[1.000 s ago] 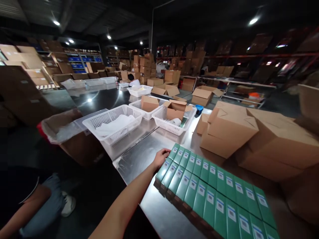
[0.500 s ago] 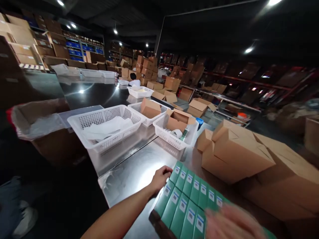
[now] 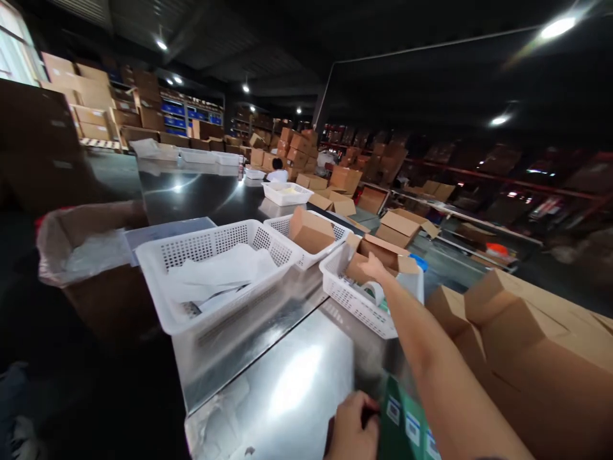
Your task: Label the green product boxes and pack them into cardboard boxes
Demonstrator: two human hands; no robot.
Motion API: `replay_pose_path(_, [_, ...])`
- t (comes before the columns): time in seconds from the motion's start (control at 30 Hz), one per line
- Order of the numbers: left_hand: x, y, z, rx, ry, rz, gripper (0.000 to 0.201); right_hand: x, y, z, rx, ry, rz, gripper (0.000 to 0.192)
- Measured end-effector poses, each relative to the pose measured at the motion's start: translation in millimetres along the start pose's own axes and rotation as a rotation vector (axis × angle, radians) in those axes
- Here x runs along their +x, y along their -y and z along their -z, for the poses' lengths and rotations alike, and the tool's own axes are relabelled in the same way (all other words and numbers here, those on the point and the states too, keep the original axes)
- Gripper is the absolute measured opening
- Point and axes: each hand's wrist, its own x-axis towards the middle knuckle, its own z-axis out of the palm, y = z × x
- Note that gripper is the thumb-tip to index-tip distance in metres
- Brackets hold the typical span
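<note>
Head view. The person's right hand (image 3: 372, 267) reaches forward over the steel table (image 3: 287, 377) into the near white basket (image 3: 357, 303), where it rests against an open brown carton (image 3: 383, 252) standing in that basket. Its fingers are hidden behind the knuckles, so whether they grip anything cannot be told. Just below the hand, inside the same basket, lies a pale roll of tape (image 3: 375, 292).

The left hand (image 3: 352, 431) sits at the lower edge of the frame, fingers curled closed against the near end of the row of green boxes (image 3: 405, 428), bracing it on the table. Only the first few boxes show; the right forearm covers the rest.

Handling note, as a judgement: a reach of this kind goes best with the left hand kept firm on the row's end so the boxes do not slide, and the right hand lowered straight into the basket, clear of the carton's raised flaps.

Orientation: each green box lies flat, label upward, with its long axis running away from the person and slightly rightward; the row itself extends to the right, across that axis. A larger white basket (image 3: 211, 275) holding white sheets stands to the left, well apart.
</note>
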Motion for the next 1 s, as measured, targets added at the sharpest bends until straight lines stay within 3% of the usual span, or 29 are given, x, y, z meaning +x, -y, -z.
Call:
replay_pose_path(0.1, [1,0,-0.9,0.050,-0.022,-0.015,0.013,-3,7,-2,0.008,-0.019,-0.076,0.032])
replay_pose_path(0.17, [-2,-4,-0.4,0.048,-0.019,-0.019,0.014,-7,15,9,0.015,-0.093,-0.103,0.031])
replay_pose_path(0.27, [-9,-15,3.0,0.007,0.025,-0.024,0.011,-22,27,49,0.028,-0.217,-0.052,0.023])
replay_pose_path(0.37, [-12,-24,8.3,0.016,0.053,-0.053,0.009,-71,28,106,0.033,-0.253,0.128,0.008])
replay_pose_path(0.4, [-12,-26,9.9,0.024,0.055,-0.066,0.009,-99,26,127,0.027,-0.245,0.195,0.002])
replay_pose_path(0.47, [-12,-29,12.8,0.033,0.062,-0.084,0.008,-170,20,170,0.006,-0.214,0.302,0.011])
replay_pose_path(0.6, [-20,-28,17.3,0.055,0.116,-0.074,0.015,-339,8,249,-0.090,-0.142,0.423,0.031])
replay_pose_path(0.67, [-25,-26,19.8,0.070,0.149,-0.051,0.023,-419,2,284,-0.220,-0.156,0.408,0.033])
replay_pose_path(0.77, [-27,-28,21.6,0.122,0.163,-0.015,0.038,-526,-8,325,-0.448,-0.255,0.244,0.030])
replay_pose_path(0.87, [-25,-32,19.9,0.163,0.115,0.010,0.036,-619,-19,349,-0.658,-0.384,-0.008,0.023])
replay_pose_path(0.93, [-27,-35,18.8,0.162,0.080,0.023,0.030,-667,-29,355,-0.776,-0.476,-0.230,0.019])
replay_pose_path(1.0, [-30,-38,18.6,0.163,0.063,0.033,0.025,-698,-44,357,-0.852,-0.556,-0.426,0.019])
